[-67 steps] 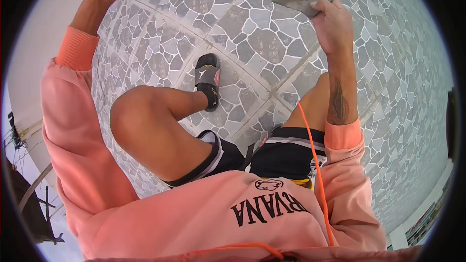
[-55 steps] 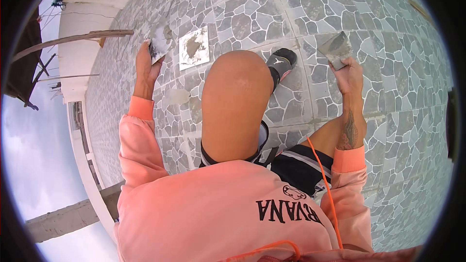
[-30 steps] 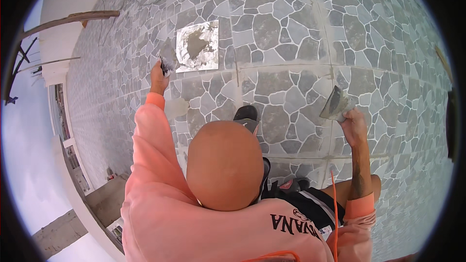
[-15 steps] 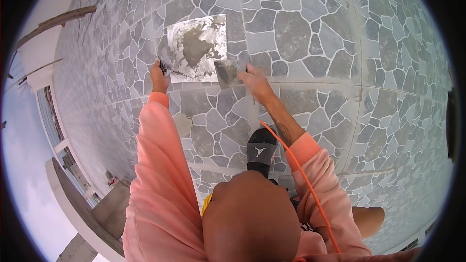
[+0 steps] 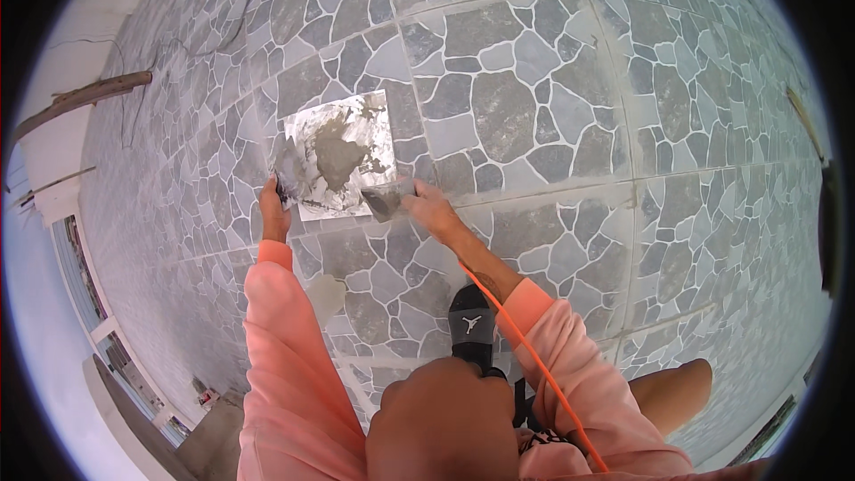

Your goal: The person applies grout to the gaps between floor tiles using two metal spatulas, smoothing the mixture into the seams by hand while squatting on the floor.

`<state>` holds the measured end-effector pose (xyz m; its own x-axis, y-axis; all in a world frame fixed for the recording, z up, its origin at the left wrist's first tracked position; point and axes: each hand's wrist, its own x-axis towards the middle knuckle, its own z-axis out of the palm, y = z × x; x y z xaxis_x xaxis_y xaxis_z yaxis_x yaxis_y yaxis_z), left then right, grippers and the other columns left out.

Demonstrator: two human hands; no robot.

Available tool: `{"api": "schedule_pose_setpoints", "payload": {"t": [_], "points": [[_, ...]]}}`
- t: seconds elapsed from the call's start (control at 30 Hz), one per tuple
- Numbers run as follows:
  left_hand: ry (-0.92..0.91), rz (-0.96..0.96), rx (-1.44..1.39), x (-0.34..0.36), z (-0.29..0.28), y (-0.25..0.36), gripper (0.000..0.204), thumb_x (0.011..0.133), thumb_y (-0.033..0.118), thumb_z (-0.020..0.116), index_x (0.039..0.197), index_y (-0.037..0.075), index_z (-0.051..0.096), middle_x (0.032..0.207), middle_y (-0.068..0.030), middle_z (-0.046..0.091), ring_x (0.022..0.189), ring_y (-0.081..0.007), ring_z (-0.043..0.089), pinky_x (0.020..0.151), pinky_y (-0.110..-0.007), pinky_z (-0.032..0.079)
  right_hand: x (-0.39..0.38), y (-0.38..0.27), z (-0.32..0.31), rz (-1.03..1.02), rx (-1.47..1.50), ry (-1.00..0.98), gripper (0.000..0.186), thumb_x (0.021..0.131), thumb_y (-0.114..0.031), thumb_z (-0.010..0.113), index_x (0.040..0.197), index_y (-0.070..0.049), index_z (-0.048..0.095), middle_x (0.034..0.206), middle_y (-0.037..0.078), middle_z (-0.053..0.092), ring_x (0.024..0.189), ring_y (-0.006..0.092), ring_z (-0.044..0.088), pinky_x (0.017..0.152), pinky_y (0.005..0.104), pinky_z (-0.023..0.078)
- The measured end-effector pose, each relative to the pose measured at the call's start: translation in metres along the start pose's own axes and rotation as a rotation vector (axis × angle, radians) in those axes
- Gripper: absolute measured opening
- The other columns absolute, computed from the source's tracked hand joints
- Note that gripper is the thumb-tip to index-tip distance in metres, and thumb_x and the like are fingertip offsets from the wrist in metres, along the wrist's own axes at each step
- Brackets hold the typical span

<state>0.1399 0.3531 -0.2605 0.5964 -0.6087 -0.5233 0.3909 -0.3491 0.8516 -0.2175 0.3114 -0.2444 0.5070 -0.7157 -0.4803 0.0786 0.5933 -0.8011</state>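
A white square tile or board [image 5: 381, 147] lies on the stone-patterned floor, smeared with wet grey paste [image 5: 337, 156]. Thickest at the middle, the paste thins out toward the edges. At the board's left edge, my left hand [image 5: 274, 210] is closed on the dark handle of a putty knife [image 5: 288, 171], whose blade reaches over the smeared surface. My right hand [image 5: 430, 211] grips a second, wide-bladed putty knife [image 5: 385, 202], its grey-coated blade over the board's near right corner. Whether that blade touches the board, I cannot tell.
An orange cord [image 5: 534, 360] runs past my right forearm. My foot in a black and grey slide [image 5: 470, 321] stands near the board. A pale dried patch [image 5: 324, 297] marks the floor. At the far left is a wooden pole [image 5: 98, 96]; a low wall [image 5: 134, 419] stands at lower left.
The view has shifted, so the board and both hands sit lower and slightly left in the picture. The right putty knife's blade has turned and points more to the left over the board's corner.
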Motion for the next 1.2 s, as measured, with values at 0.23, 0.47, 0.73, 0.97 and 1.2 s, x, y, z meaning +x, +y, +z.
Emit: {"api": "schedule_pose_setpoints", "payload": {"t": [0.23,0.47,0.73,0.97,1.2], "points": [[0.018,-0.047,-0.002,-0.020,0.014,0.001,0.023,0.093,0.022,0.046,0.105,0.005,0.057,0.096,-0.0059,0.063,0.086,-0.0199,0.060,0.076,-0.036,0.049,-0.006,0.010,-0.021,0.098,0.059,0.060,0.033,0.081,-0.007,0.050,0.112,0.000,0.057,0.097,0.004,0.059,0.089,0.0118,0.052,0.080,0.0262,0.042],[-0.016,-0.050,-0.095,-0.041,0.030,0.002,0.029,0.094,0.022,0.042,0.110,0.004,0.058,0.105,-0.0061,0.063,0.094,-0.0212,0.060,0.083,-0.038,0.049,-0.050,0.005,-0.023,0.051,0.513,0.089,0.027,0.080,-0.005,0.049,0.106,0.001,0.055,0.090,0.003,0.058,0.081,0.0121,0.052,0.074,0.0259,0.043],[-0.132,-0.007,-0.051,-0.052,0.094,0.006,0.034,0.095,0.022,0.041,0.116,0.000,0.055,0.113,-0.0081,0.060,0.103,-0.0222,0.057,0.091,-0.038,0.045,-0.084,0.037,-0.059,0.188,0.481,0.204,0.023,0.084,-0.002,0.050,0.106,0.004,0.054,0.099,0.009,0.059,0.092,0.0181,0.057,0.086,0.0316,0.046],[-0.328,-0.094,0.093,-0.087,0.203,-0.004,0.036,0.095,0.022,0.041,0.120,-0.002,0.052,0.117,-0.0086,0.058,0.107,-0.0223,0.055,0.095,-0.039,0.042,-0.146,0.045,-0.100,-0.015,0.720,0.296,0.032,0.088,-0.002,0.047,0.119,0.006,0.050,0.118,0.013,0.057,0.110,0.0211,0.054,0.097,0.0346,0.042],[-0.727,-0.179,0.229,-0.156,0.366,-0.049,0.037,0.096,0.021,0.041,0.122,-0.003,0.050,0.117,-0.0091,0.057,0.106,-0.0211,0.054,0.093,-0.035,0.042,-0.240,0.065,-0.167,-0.036,0.619,0.590,0.034,0.087,0.000,0.044,0.119,0.004,0.051,0.119,0.011,0.057,0.112,0.0211,0.053,0.100,0.0343,0.040]]}}
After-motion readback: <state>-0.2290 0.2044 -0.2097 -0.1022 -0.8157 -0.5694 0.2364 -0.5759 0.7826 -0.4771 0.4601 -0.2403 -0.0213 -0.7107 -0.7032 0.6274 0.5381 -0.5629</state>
